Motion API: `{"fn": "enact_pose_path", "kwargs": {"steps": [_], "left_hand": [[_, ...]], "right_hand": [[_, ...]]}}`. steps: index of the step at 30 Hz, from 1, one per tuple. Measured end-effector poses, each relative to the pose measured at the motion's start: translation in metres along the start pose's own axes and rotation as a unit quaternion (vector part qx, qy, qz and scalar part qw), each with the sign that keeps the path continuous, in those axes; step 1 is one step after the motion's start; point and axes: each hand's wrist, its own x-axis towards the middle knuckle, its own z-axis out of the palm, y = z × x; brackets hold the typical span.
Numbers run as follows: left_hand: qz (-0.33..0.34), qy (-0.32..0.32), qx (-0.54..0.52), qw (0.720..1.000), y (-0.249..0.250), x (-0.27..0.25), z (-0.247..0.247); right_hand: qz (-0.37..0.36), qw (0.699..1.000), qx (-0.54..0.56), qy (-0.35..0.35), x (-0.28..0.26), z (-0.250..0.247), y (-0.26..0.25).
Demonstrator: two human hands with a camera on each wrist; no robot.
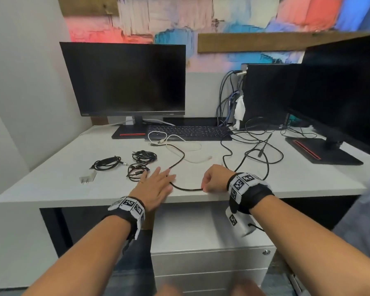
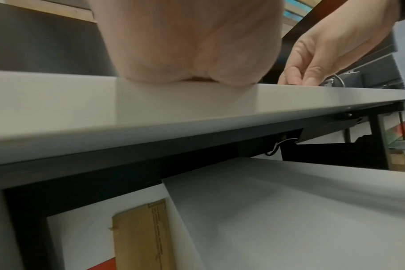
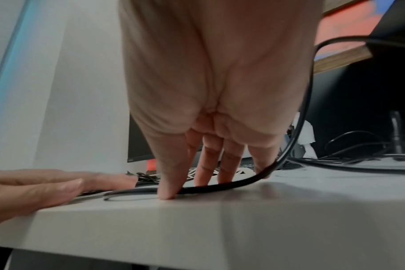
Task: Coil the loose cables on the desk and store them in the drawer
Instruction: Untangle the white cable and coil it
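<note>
A long black cable (image 1: 181, 155) loops across the white desk (image 1: 51, 167). My left hand (image 1: 156, 186) lies flat with straight fingers, pressing one stretch of it down near the front edge. My right hand (image 1: 204, 186) pinches the same cable between thumb and fingers just to the right; the right wrist view shows the black cable (image 3: 220, 187) passing behind the thumb. Three coiled black cables (image 1: 107, 162) (image 1: 144, 155) (image 1: 137, 173) lie left of my hands. A loose white cable (image 1: 179, 142) lies by the keyboard. The white drawer cabinet (image 1: 209, 261) stands under the desk, its drawers closed.
A keyboard (image 1: 188, 131) and two dark monitors (image 1: 124, 80) (image 1: 340, 92) stand at the back. More tangled black cables (image 1: 254, 146) spread at the right near a computer tower (image 1: 269, 92). A white adapter (image 1: 88, 177) sits at the left. A cardboard piece (image 2: 141, 237) leans under the desk.
</note>
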Motion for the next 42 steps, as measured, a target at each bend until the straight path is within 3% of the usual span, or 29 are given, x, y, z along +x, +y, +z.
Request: {"fn": "enact_pose_path", "kwargs": {"steps": [5, 9, 13, 17, 18, 20, 21, 22, 24, 25, 26, 27, 32, 37, 42], "left_hand": [[-0.060, -0.069, -0.008, 0.996, 0.012, 0.022, -0.006], [-0.087, -0.089, 0.023, 0.992, 0.012, 0.032, -0.002], [-0.079, -0.084, 0.010, 0.993, 0.011, 0.031, -0.002], [-0.071, -0.116, 0.034, 0.990, 0.011, 0.031, -0.005], [-0.070, -0.125, 0.040, 0.989, 0.010, 0.032, -0.005], [-0.075, -0.131, 0.036, 0.988, 0.009, 0.034, -0.004], [-0.077, -0.131, 0.033, 0.988, 0.009, 0.034, -0.004], [-0.078, -0.132, 0.032, 0.988, 0.009, 0.034, -0.004], [-0.079, -0.130, 0.030, 0.988, 0.009, 0.033, -0.004], [-0.079, -0.127, 0.029, 0.988, 0.009, 0.033, -0.003], [-0.080, -0.124, 0.027, 0.989, 0.009, 0.032, -0.003], [-0.082, -0.121, 0.025, 0.989, 0.009, 0.032, -0.003], [-0.084, -0.116, 0.020, 0.989, 0.011, 0.032, -0.003], [-0.089, -0.112, 0.023, 0.989, 0.011, 0.031, -0.003], [-0.092, -0.109, 0.029, 0.989, 0.014, 0.031, -0.004]], "right_hand": [[0.022, 0.999, 0.013, -0.020, 0.011, -0.016, 0.012], [0.034, 0.996, -0.062, -0.050, 0.036, -0.032, -0.001], [0.047, 0.989, -0.137, -0.020, 0.065, -0.044, -0.011], [0.073, 0.988, -0.137, 0.002, 0.078, -0.049, -0.020], [0.079, 0.984, -0.160, -0.013, 0.095, -0.048, -0.014], [0.082, 0.969, -0.225, -0.057, 0.227, -0.030, 0.067], [0.088, 0.962, -0.236, -0.101, 0.250, -0.031, 0.066], [0.075, 0.963, -0.239, -0.094, 0.266, -0.027, 0.074], [0.084, 0.967, -0.227, -0.075, 0.237, -0.026, 0.058], [0.103, 0.962, -0.238, -0.081, 0.173, -0.036, 0.018], [0.073, 0.957, -0.258, -0.108, 0.098, -0.046, -0.029], [0.066, 0.948, -0.289, -0.115, 0.084, -0.048, -0.042], [0.078, 0.949, -0.284, -0.113, 0.106, -0.042, -0.009], [0.090, 0.943, -0.290, -0.136, 0.072, -0.054, -0.015], [0.079, 0.993, -0.058, -0.062, 0.057, -0.072, -0.019]]}}
